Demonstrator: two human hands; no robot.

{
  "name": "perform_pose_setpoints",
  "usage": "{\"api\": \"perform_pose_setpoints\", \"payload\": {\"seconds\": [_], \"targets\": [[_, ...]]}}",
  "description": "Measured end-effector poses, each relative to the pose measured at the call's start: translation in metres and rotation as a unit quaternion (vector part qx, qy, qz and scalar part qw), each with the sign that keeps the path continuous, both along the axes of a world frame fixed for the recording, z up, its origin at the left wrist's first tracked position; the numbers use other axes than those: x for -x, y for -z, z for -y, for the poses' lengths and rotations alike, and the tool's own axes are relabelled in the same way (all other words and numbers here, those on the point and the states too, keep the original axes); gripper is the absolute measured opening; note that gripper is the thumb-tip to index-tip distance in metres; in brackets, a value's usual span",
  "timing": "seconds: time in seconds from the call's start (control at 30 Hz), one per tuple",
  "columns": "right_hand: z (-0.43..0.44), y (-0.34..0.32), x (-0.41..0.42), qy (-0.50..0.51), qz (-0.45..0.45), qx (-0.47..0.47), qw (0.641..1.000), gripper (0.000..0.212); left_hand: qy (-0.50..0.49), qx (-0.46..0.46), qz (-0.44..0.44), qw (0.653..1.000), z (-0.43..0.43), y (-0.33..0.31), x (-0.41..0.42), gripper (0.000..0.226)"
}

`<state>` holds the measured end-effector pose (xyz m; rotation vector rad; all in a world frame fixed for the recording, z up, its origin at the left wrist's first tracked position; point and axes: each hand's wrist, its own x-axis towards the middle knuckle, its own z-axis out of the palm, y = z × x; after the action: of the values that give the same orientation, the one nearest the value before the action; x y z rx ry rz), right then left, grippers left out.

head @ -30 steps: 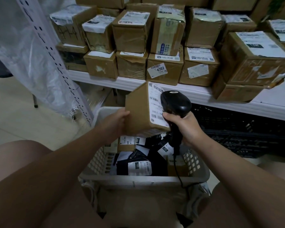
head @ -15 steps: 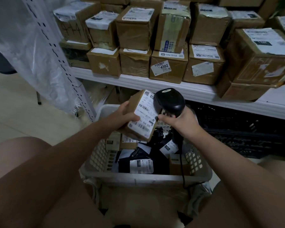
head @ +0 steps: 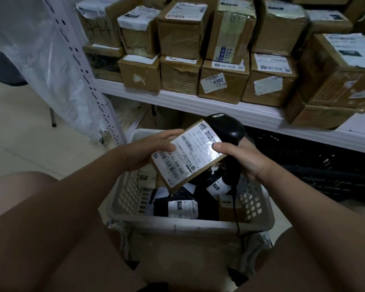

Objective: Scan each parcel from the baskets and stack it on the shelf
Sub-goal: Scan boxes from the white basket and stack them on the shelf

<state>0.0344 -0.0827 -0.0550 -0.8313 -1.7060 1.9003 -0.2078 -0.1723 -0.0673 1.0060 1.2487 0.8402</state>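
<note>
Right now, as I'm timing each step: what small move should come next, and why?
Probably the left hand lifts the box to the shelf: the scanner, aimed at its label a second ago, now sits behind it in the right hand.

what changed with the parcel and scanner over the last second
The parcel tipped from upright to lying flatter, label up, and sank toward the basket. The right hand, gripping the scanner, closed in until its thumb rests on the label. The left hand kept hold of the parcel's left edge; the shelf boxes stayed put.
</note>
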Motion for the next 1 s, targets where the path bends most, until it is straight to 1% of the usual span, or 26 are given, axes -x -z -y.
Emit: {"api": "perform_pose_setpoints", "payload": {"seconds": [0.07,0.1,0.17,0.23,0.27,0.33,0.4,0.47,0.5,0.53,0.6,0.63,0.7,0.77,0.8,0.83,0.87,0.93,0.97,1.0], "targets": [[0.003,0.002,0.005,0.061,-0.02,-0.004,0.998,0.028,-0.089,0.003,0.006,0.996,-0.003,0.006,0.001,0.097],[0.005,0.004,0.007,0.086,-0.03,-0.013,0.996,0.025,-0.124,0.005,0.029,0.992,-0.003,0.008,0.002,0.095],[0.012,0.007,0.012,0.127,-0.05,-0.029,0.99,0.025,-0.137,-0.002,0.082,0.987,0.001,0.014,-0.001,0.073],[0.016,0.009,0.014,0.158,-0.063,-0.03,0.985,0.026,-0.131,0.007,0.104,0.986,0.007,0.017,-0.01,0.062],[0.017,0.008,0.013,0.164,-0.066,-0.026,0.984,0.025,-0.125,0.007,0.103,0.987,0.008,0.019,-0.012,0.064],[0.016,0.009,0.012,0.15,-0.057,-0.022,0.987,0.022,-0.124,0.007,0.087,0.988,0.006,0.019,-0.009,0.081],[0.013,0.008,0.01,0.149,-0.031,-0.053,0.987,0.023,-0.125,0.002,0.068,0.99,0.004,0.014,0.002,0.092],[0.011,0.006,0.007,0.165,-0.008,-0.078,0.983,0.025,-0.121,0.016,0.005,0.992,0.002,0.008,0.013,0.097],[0.01,0.007,0.007,0.161,0.001,-0.081,0.984,0.026,-0.109,0.028,-0.026,0.993,0.002,0.006,0.016,0.093],[0.01,0.007,0.006,0.141,0.01,-0.076,0.987,0.028,-0.093,0.033,-0.042,0.994,0.002,0.005,0.016,0.08],[0.014,0.007,0.007,0.076,0.023,-0.058,0.995,0.029,-0.073,0.042,-0.057,0.995,0.004,0.003,0.01,0.038],[0.015,0.009,0.007,0.055,0.03,-0.051,0.997,0.03,-0.081,0.043,-0.057,0.994,0.004,0.001,0.006,0.029],[0.016,0.013,0.01,0.056,0.044,-0.042,0.997,0.032,-0.117,0.028,-0.049,0.992,0.005,0.001,-0.001,0.026],[0.017,0.015,0.012,0.083,0.056,-0.042,0.994,0.032,-0.166,-0.004,-0.035,0.986,0.005,0.006,-0.008,0.025],[0.016,0.016,0.013,0.096,0.057,-0.042,0.993,0.031,-0.191,-0.019,-0.031,0.981,0.005,0.008,-0.01,0.027],[0.016,0.017,0.014,0.106,0.058,-0.042,0.992,0.03,-0.208,-0.031,-0.024,0.977,0.004,0.011,-0.011,0.034],[0.015,0.018,0.015,0.113,0.057,-0.041,0.991,0.028,-0.215,-0.039,-0.017,0.976,0.002,0.015,-0.012,0.05],[0.016,0.02,0.019,0.125,0.058,-0.041,0.99,0.028,-0.226,-0.038,-0.007,0.973,0.0,0.022,-0.012,0.089],[0.016,0.022,0.022,0.13,0.058,-0.044,0.989,0.028,-0.237,-0.032,-0.003,0.971,-0.001,0.024,-0.012,0.102],[0.017,0.024,0.024,0.131,0.059,-0.047,0.989,0.027,-0.247,-0.027,-0.003,0.969,-0.002,0.028,-0.012,0.109]]}}
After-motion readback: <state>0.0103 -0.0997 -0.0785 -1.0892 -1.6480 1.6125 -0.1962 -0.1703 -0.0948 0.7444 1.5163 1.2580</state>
